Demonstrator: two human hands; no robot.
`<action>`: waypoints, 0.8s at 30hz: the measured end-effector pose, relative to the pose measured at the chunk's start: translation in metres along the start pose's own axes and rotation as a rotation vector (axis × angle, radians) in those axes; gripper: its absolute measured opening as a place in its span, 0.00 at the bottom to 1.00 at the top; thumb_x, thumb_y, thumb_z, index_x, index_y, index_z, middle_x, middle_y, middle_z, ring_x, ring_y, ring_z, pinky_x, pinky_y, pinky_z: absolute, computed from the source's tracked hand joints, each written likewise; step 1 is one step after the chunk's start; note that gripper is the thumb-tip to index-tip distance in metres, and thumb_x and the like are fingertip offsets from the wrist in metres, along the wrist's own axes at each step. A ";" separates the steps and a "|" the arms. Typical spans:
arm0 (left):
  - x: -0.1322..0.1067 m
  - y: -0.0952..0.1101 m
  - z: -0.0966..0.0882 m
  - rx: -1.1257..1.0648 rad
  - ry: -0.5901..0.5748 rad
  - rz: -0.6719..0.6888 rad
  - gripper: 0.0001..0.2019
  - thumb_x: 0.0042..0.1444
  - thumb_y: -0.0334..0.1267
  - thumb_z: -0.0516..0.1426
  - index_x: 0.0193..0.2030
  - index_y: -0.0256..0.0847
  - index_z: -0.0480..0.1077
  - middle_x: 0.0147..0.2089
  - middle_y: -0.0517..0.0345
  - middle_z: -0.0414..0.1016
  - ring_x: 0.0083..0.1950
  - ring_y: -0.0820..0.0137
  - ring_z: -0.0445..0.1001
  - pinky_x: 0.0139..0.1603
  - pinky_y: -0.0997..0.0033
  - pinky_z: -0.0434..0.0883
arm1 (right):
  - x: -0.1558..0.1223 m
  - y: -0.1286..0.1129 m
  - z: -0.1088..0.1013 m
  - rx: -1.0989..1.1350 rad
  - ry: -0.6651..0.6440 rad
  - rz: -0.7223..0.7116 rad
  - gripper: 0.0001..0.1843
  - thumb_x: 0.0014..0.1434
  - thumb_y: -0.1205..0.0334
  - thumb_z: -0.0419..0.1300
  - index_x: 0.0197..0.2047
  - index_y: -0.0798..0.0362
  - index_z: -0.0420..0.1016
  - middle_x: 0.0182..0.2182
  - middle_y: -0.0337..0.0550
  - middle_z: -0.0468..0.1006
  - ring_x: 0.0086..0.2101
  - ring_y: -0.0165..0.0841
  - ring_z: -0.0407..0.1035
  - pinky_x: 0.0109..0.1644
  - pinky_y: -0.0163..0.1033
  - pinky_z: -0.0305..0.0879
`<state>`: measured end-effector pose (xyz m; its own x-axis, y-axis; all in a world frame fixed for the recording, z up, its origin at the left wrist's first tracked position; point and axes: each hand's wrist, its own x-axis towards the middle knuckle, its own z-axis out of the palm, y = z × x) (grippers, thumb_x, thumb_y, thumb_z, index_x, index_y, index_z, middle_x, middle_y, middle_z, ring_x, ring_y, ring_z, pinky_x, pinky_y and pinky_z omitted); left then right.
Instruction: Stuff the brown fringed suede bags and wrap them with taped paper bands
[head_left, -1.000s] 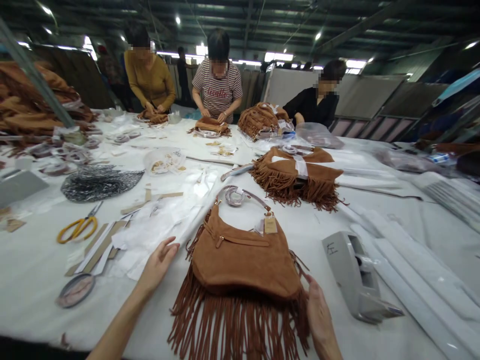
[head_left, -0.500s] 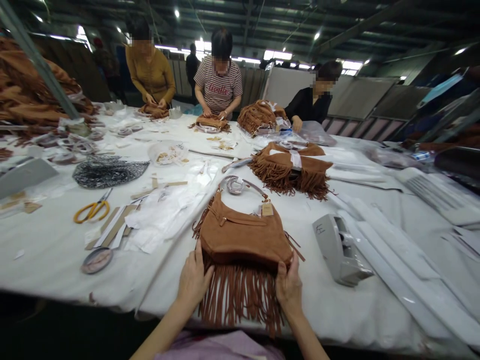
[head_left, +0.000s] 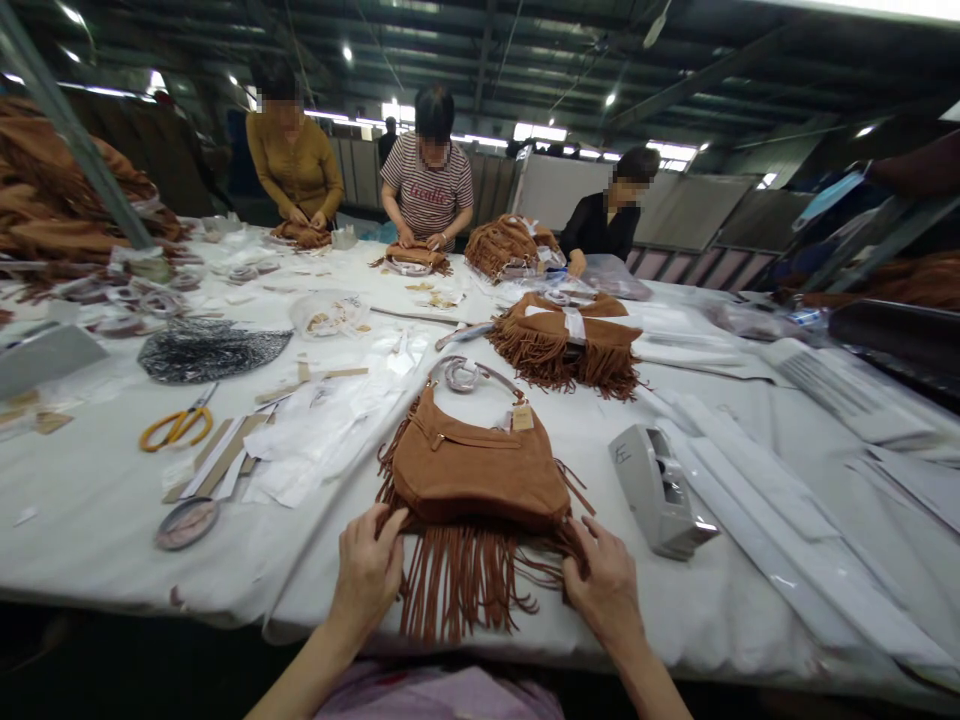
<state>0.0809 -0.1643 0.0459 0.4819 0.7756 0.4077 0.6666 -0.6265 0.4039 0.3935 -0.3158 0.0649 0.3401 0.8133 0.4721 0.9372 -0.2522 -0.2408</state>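
Observation:
A brown suede handbag with a zip, a hang tag and long fringe lies on the white-covered table in front of me. Its strap curves away at the top, near a wrapped coil. At the bag's lower left corner, my left hand has its fingers closed on the fringe. My right hand pinches fringe strands at the lower right corner. The fingertips of both hands are partly hidden among the strands.
Yellow-handled scissors, card strips and a round dish lie left. A grey tape dispenser stands right, beside long white strips. Fringed bags are stacked beyond. Several co-workers work across the table.
Both hands have moved from the bag's sides down and outward to the fringe at its lower corners. Strands on the right are now pulled sideways. The view has shifted slightly.

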 end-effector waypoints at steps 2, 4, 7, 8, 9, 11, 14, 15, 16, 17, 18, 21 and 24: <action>-0.001 0.017 -0.002 -0.025 -0.076 0.172 0.23 0.60 0.33 0.50 0.62 0.53 0.61 0.58 0.48 0.60 0.54 0.57 0.62 0.53 0.53 0.62 | -0.001 -0.025 -0.004 0.065 -0.059 -0.154 0.24 0.54 0.68 0.50 0.54 0.54 0.70 0.51 0.52 0.70 0.49 0.43 0.64 0.52 0.49 0.61; 0.003 0.033 0.002 -0.041 -0.194 0.334 0.24 0.61 0.35 0.51 0.63 0.58 0.59 0.58 0.49 0.60 0.53 0.58 0.62 0.52 0.54 0.62 | -0.001 -0.053 -0.001 0.152 -0.221 -0.329 0.24 0.55 0.72 0.48 0.54 0.52 0.70 0.53 0.49 0.70 0.49 0.39 0.64 0.52 0.45 0.61; 0.012 0.045 0.010 -0.021 -0.294 0.435 0.22 0.61 0.39 0.53 0.62 0.58 0.60 0.56 0.49 0.62 0.52 0.58 0.61 0.51 0.54 0.61 | 0.002 -0.079 0.011 0.178 -0.434 -0.472 0.25 0.56 0.74 0.47 0.54 0.48 0.70 0.53 0.45 0.71 0.46 0.38 0.65 0.48 0.44 0.60; 0.014 0.046 0.013 -0.014 -0.316 0.441 0.20 0.61 0.40 0.53 0.60 0.57 0.62 0.55 0.50 0.63 0.52 0.58 0.61 0.50 0.55 0.61 | 0.003 -0.082 0.014 0.166 -0.474 -0.492 0.25 0.56 0.73 0.48 0.54 0.47 0.70 0.53 0.44 0.72 0.45 0.38 0.65 0.47 0.44 0.59; 0.015 0.045 0.015 -0.011 -0.335 0.438 0.18 0.61 0.41 0.53 0.58 0.56 0.64 0.54 0.51 0.63 0.51 0.59 0.61 0.50 0.56 0.61 | 0.004 -0.082 0.016 0.152 -0.499 -0.505 0.24 0.57 0.73 0.48 0.54 0.46 0.70 0.52 0.45 0.73 0.44 0.38 0.65 0.47 0.44 0.59; 0.015 0.042 0.017 -0.019 -0.360 0.407 0.14 0.62 0.41 0.51 0.54 0.53 0.67 0.50 0.52 0.65 0.49 0.60 0.62 0.48 0.58 0.62 | 0.006 -0.075 0.016 0.130 -0.515 -0.511 0.22 0.58 0.72 0.49 0.52 0.47 0.71 0.47 0.45 0.75 0.42 0.37 0.65 0.45 0.42 0.58; 0.012 0.043 0.019 -0.052 -0.358 0.337 0.11 0.63 0.41 0.50 0.48 0.48 0.70 0.46 0.52 0.65 0.46 0.61 0.62 0.45 0.60 0.62 | 0.007 -0.063 0.008 0.125 -0.469 -0.479 0.17 0.57 0.72 0.51 0.45 0.51 0.74 0.40 0.45 0.75 0.39 0.36 0.64 0.44 0.41 0.57; 0.010 0.044 0.020 -0.065 -0.350 0.309 0.10 0.63 0.41 0.50 0.47 0.46 0.70 0.45 0.52 0.64 0.46 0.61 0.62 0.45 0.60 0.62 | 0.007 -0.061 0.006 0.128 -0.443 -0.466 0.15 0.57 0.72 0.51 0.43 0.52 0.74 0.38 0.45 0.75 0.39 0.36 0.64 0.45 0.41 0.56; 0.009 0.047 0.022 -0.077 -0.340 0.275 0.10 0.62 0.41 0.50 0.45 0.45 0.70 0.44 0.52 0.64 0.46 0.61 0.62 0.46 0.60 0.62 | 0.008 -0.062 0.003 0.129 -0.413 -0.446 0.13 0.57 0.70 0.52 0.41 0.52 0.74 0.37 0.44 0.75 0.39 0.36 0.64 0.45 0.42 0.56; 0.008 0.051 0.023 -0.088 -0.330 0.237 0.10 0.62 0.41 0.50 0.44 0.43 0.70 0.43 0.52 0.64 0.46 0.61 0.62 0.46 0.60 0.62 | 0.008 -0.064 0.003 0.124 -0.380 -0.416 0.10 0.58 0.68 0.52 0.39 0.52 0.74 0.36 0.44 0.75 0.39 0.36 0.64 0.45 0.42 0.56; 0.007 0.054 0.025 -0.096 -0.321 0.197 0.10 0.62 0.40 0.50 0.43 0.42 0.70 0.43 0.51 0.64 0.46 0.61 0.62 0.46 0.59 0.62 | 0.008 -0.069 0.004 0.112 -0.341 -0.374 0.09 0.60 0.66 0.52 0.36 0.52 0.74 0.34 0.44 0.74 0.38 0.37 0.64 0.44 0.42 0.56; 0.005 0.062 0.028 -0.104 -0.307 0.108 0.08 0.60 0.37 0.50 0.42 0.41 0.69 0.44 0.51 0.64 0.46 0.61 0.61 0.46 0.58 0.62 | 0.007 -0.086 0.020 0.041 -0.199 -0.273 0.11 0.62 0.59 0.52 0.34 0.52 0.74 0.32 0.45 0.74 0.35 0.38 0.65 0.40 0.43 0.56; 0.006 0.062 0.032 -0.109 -0.316 0.099 0.11 0.56 0.36 0.53 0.46 0.42 0.67 0.46 0.50 0.65 0.46 0.60 0.62 0.46 0.57 0.62 | 0.005 -0.091 0.050 0.014 -0.061 -0.431 0.15 0.59 0.59 0.53 0.47 0.50 0.74 0.42 0.47 0.77 0.41 0.41 0.68 0.43 0.45 0.57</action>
<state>0.1431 -0.1956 0.0472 0.7046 0.6856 0.1829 0.5513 -0.6912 0.4673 0.3062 -0.2624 0.0471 -0.0876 0.8723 0.4811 0.9913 0.1238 -0.0439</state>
